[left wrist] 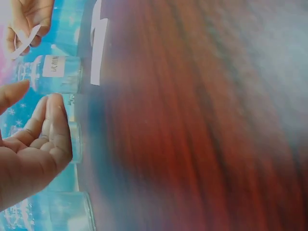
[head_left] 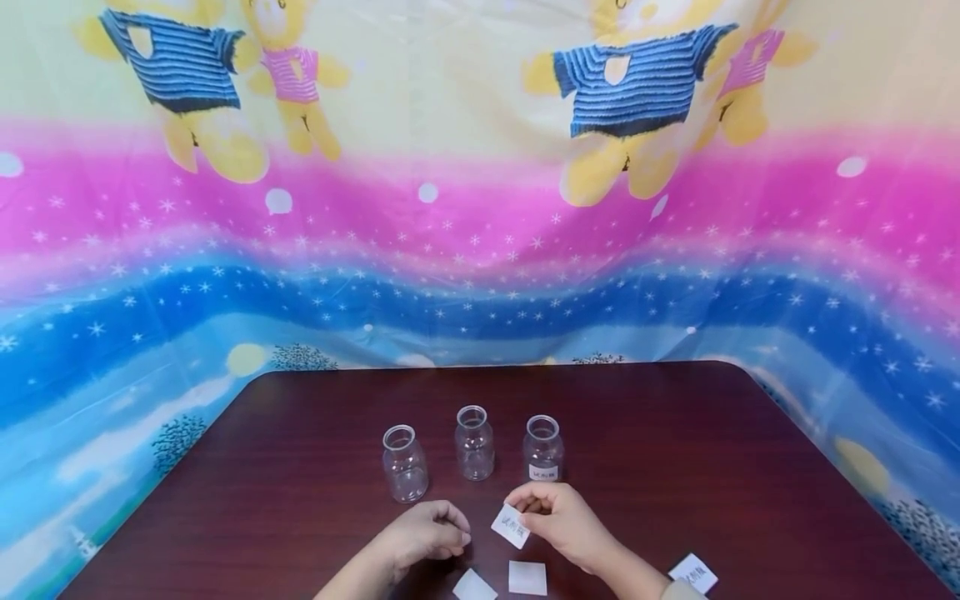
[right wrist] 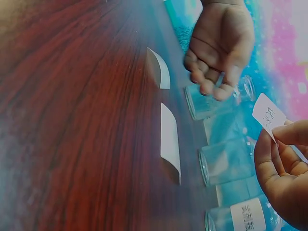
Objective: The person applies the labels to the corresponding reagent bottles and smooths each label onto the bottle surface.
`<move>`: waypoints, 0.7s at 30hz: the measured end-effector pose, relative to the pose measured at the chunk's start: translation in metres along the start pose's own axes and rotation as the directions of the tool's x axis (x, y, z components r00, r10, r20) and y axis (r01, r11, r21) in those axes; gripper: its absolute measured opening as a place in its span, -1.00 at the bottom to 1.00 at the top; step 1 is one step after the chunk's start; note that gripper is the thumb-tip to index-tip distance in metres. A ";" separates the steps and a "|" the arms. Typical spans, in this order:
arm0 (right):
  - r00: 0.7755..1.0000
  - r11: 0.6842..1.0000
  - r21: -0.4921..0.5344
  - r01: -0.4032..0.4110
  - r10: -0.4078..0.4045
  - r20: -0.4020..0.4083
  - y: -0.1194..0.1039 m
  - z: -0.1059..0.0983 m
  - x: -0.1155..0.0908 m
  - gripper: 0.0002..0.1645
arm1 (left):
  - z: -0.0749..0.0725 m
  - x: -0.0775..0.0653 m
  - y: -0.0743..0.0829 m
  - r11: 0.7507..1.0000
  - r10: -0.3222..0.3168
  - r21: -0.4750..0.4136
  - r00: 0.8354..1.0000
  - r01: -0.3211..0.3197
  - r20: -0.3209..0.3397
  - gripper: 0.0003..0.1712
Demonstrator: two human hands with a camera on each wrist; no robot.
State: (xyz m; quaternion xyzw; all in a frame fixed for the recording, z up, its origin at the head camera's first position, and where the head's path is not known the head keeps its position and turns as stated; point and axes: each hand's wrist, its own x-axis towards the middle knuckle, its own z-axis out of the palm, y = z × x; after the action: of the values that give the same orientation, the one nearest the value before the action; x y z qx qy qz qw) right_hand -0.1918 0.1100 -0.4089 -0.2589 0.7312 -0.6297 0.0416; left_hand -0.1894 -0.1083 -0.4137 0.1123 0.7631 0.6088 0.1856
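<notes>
My right hand (head_left: 566,521) pinches a small white label (head_left: 512,527) with handwritten characters between thumb and fingers. The left hand (head_left: 429,537) is beside it, fingers loosely bent; nothing shows between its thumb and fingers in the left wrist view. Three clear glass jars without lids stand upright beyond the hands: a left jar (head_left: 406,467), a middle jar (head_left: 475,446) and a right jar (head_left: 543,442). On the right jar's front sticks a written label (right wrist: 248,215). Near the hands lie two blank white slips, one left (head_left: 475,586) and one right (right wrist: 169,137), their edges curling off the table.
Another written white label (head_left: 693,573) lies on the dark red wooden table (head_left: 712,450), right of the right forearm. Behind the table hangs a colourful curtain (head_left: 480,208) printed with bears and snowflakes.
</notes>
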 end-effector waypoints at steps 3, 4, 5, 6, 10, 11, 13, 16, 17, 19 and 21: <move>1.000 1.000 -0.015 -0.015 0.015 -0.007 0.002 0.004 0.002 -0.76 | 0.001 0.003 0.004 0.998 0.032 -0.056 0.999 -0.032 -0.002 -0.77; 1.000 0.999 -0.023 -0.021 0.021 -0.012 0.002 0.005 0.002 -0.77 | 0.002 0.003 0.005 0.997 0.042 -0.071 0.999 -0.042 -0.004 -0.76; 0.999 0.999 -0.029 -0.029 0.028 -0.015 0.003 0.006 0.003 -0.77 | 0.003 0.004 0.006 0.995 0.051 -0.085 0.999 -0.051 -0.006 -0.75; 0.999 0.999 -0.036 -0.036 0.036 -0.017 0.004 0.008 0.004 -0.77 | 0.004 0.005 0.007 0.993 0.056 -0.099 0.998 -0.057 -0.010 -0.75; 0.998 0.997 -0.054 -0.059 0.059 -0.013 0.004 0.013 0.007 -0.78 | 0.007 0.007 0.010 0.989 0.068 -0.128 0.997 -0.071 -0.027 -0.77; 0.998 0.997 -0.057 -0.061 0.060 -0.014 0.004 0.014 0.008 -0.79 | 0.008 0.007 0.011 0.988 0.070 -0.133 0.997 -0.074 -0.033 -0.78; 0.998 0.996 -0.066 -0.055 0.054 -0.019 0.000 0.017 0.008 -0.80 | 0.009 0.008 0.012 0.988 0.073 -0.136 0.996 -0.078 -0.045 -0.79; 0.999 0.996 -0.080 -0.035 0.033 -0.032 -0.013 0.020 0.008 -0.81 | 0.010 0.007 0.013 0.988 0.079 -0.130 0.995 -0.086 -0.060 -0.81; 0.999 0.996 -0.085 -0.032 0.029 -0.034 -0.017 0.021 0.008 -0.81 | 0.010 0.007 0.014 0.988 0.079 -0.128 0.995 -0.087 -0.063 -0.81; 0.999 0.995 -0.093 -0.026 0.023 -0.037 -0.027 0.023 0.007 -0.81 | 0.010 0.008 0.014 0.988 0.081 -0.123 0.994 -0.089 -0.069 -0.82; 0.999 0.995 -0.098 -0.031 0.027 -0.037 -0.030 0.024 0.008 -0.81 | 0.010 0.009 0.015 0.989 0.083 -0.116 0.994 -0.092 -0.076 -0.83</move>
State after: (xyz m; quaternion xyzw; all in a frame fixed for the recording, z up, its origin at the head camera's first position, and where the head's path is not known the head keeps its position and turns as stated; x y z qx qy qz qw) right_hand -0.1792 0.0831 -0.3834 -0.2387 0.7657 -0.5967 0.0250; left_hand -0.1938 -0.0921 -0.4023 0.1127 0.7256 0.6647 0.1377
